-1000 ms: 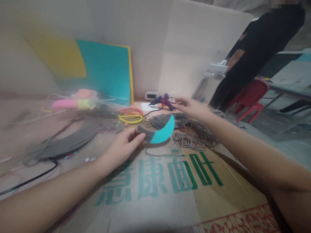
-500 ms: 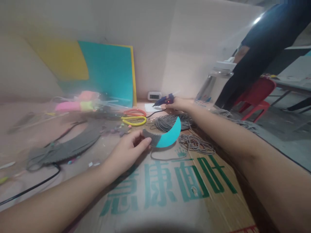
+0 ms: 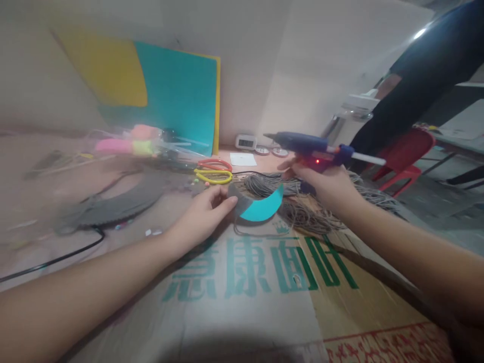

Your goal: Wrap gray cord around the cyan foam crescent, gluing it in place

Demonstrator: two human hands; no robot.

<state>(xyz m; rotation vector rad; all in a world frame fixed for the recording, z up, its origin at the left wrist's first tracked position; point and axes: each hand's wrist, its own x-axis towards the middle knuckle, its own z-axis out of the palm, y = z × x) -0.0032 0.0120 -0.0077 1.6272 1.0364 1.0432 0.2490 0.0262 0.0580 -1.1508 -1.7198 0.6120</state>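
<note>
Between the thumb and fingers of my left hand (image 3: 209, 212) is a crescent (image 3: 264, 205), bare turquoise at its right end and wrapped in grey cord near my grip. A loose strand of grey cord hangs below it. My right hand (image 3: 327, 184) is wrapped around a blue glue gun (image 3: 302, 142), lifted off the table, its black nozzle pointing left and a white glue stick poking out the back. Its red light glows. Below and beside it lie bundles of grey cord (image 3: 313, 217). A cardboard sheet (image 3: 264, 317) with green printing spreads under both hands.
Scissors with red and yellow handles (image 3: 214, 175) lie behind my left hand. A small digital clock (image 3: 245, 142) and a white card (image 3: 243, 159) sit by the wall. Further right stands a clear bottle (image 3: 350, 121). A larger grey crescent (image 3: 117, 204) rests at left. Someone in dark clothes (image 3: 434, 65) stands at right.
My right hand has lifted the glue gun from beside the white card and brought it nearer and to the right. My left hand keeps its hold on the crescent.
</note>
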